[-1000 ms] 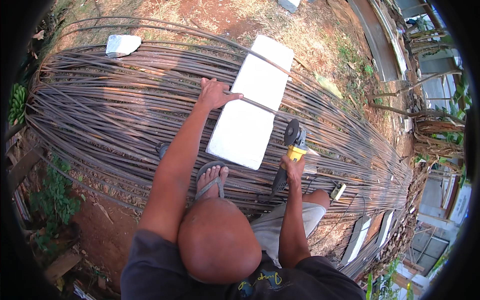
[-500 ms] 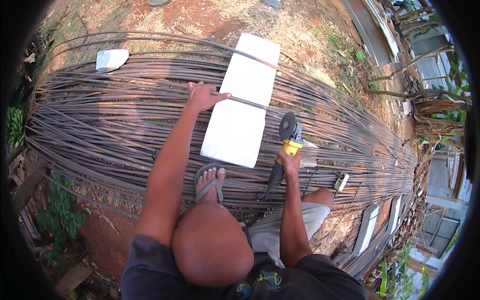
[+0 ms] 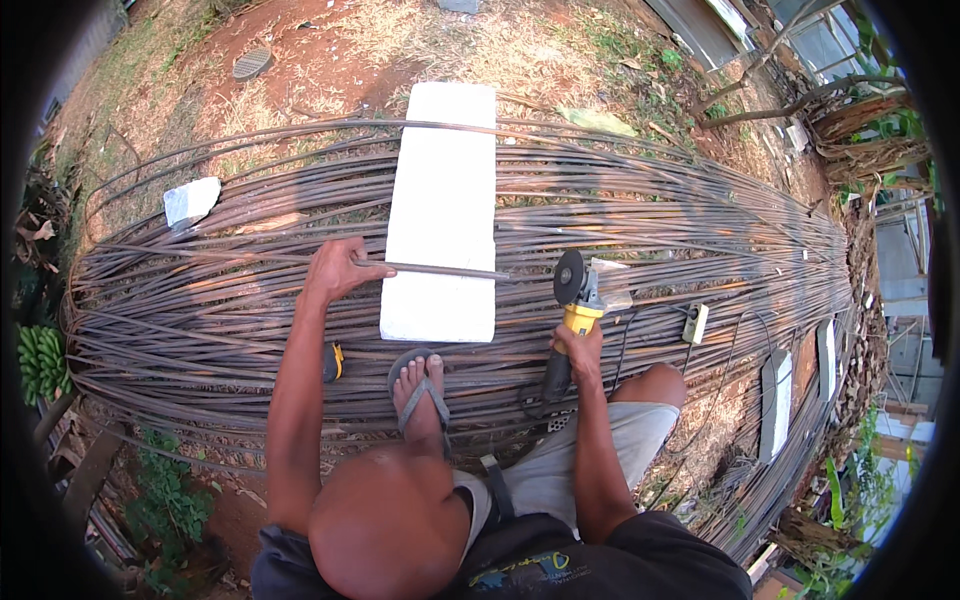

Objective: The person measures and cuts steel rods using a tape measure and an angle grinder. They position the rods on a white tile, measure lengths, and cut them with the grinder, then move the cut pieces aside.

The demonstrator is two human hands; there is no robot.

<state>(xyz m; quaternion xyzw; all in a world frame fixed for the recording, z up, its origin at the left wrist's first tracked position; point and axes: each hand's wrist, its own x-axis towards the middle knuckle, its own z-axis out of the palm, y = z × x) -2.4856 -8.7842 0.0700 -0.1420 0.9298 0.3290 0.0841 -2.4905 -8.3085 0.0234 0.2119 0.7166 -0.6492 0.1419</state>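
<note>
My left hand [image 3: 340,272] is closed on a steel rod [image 3: 450,270], thumb pointing along it. The rod lies across the near half of a long white block [image 3: 440,190], and its end sticks out slightly past the block's right edge. Right of the block, my right hand [image 3: 578,352] grips a yellow and black angle grinder [image 3: 582,318] by its body. The grinder's dark disc [image 3: 570,277] points away from me, apart from the rod's end. Whether the disc spins I cannot tell. Another rod crosses the block's far part.
Many long steel rods [image 3: 650,235] cover the ground. A white stone chunk [image 3: 192,202] lies far left, a black and yellow object [image 3: 333,362] by my left forearm. My sandaled foot [image 3: 420,395] stands before the block. A power socket [image 3: 695,323] with cable sits right; green bananas [image 3: 43,362] hang left.
My left hand has brought the rod nearer to me along the block. The grinder stays in my right hand to the right of the block. The whole view has shifted and turned a little.
</note>
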